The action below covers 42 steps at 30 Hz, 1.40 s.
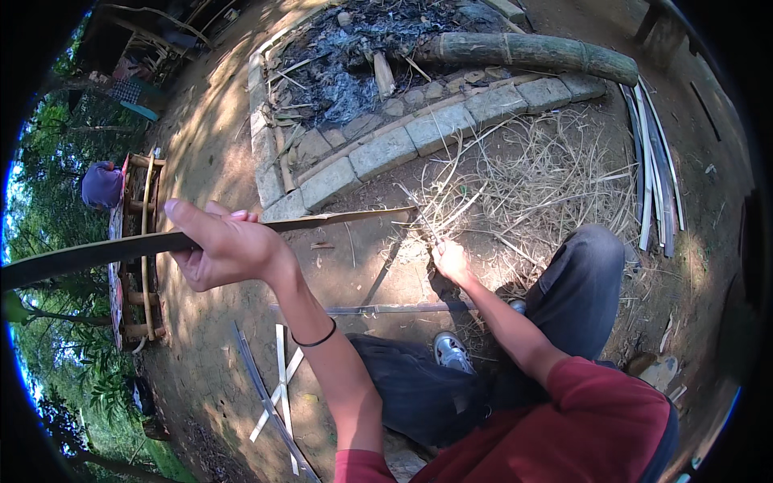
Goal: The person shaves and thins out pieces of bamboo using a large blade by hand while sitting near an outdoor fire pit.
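My left hand is closed around a long dark green bamboo strip, its thumb lying along the top. One end of the strip runs out past the left edge of the picture. The other end reaches right to a thin knife, whose blade crosses it. My right hand grips the knife by its handle, low in front of my bent knee. Pale curled shavings lie in a heap beyond and to the right of the blade.
A stone-edged fire pit with ash and a thick bamboo log lies ahead. Cut strips rest at the far right; several more strips cross on the ground at the near left. A bamboo bench stands left.
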Each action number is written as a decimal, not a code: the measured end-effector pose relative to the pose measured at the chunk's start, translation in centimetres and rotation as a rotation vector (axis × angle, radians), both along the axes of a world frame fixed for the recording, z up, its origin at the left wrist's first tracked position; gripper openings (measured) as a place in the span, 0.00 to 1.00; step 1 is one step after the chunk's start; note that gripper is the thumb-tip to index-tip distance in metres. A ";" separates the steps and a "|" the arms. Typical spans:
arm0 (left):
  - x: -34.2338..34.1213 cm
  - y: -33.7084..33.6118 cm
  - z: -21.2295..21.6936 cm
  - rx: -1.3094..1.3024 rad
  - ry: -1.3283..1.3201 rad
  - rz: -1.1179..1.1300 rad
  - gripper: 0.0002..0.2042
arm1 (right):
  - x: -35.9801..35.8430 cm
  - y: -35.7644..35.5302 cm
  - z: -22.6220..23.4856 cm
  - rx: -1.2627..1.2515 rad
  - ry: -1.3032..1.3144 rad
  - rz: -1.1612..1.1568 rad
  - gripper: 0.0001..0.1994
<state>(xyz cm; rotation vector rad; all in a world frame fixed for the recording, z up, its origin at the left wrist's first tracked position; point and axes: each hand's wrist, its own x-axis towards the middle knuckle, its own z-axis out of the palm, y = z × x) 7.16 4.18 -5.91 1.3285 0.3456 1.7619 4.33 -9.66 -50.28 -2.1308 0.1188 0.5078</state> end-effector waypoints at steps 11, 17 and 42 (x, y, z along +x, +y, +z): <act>-1.3 4.0 0.2 -0.150 -0.075 0.097 0.18 | -0.6 -2.9 -2.2 -0.081 -0.091 0.104 0.17; -2.3 6.8 0.0 -0.142 -0.098 0.113 0.18 | -2.2 -2.8 0.2 0.121 0.220 -0.010 0.19; -1.3 12.4 -1.5 -0.087 -0.036 -1.109 0.10 | 6.7 -1.0 33.6 0.583 0.185 0.304 0.18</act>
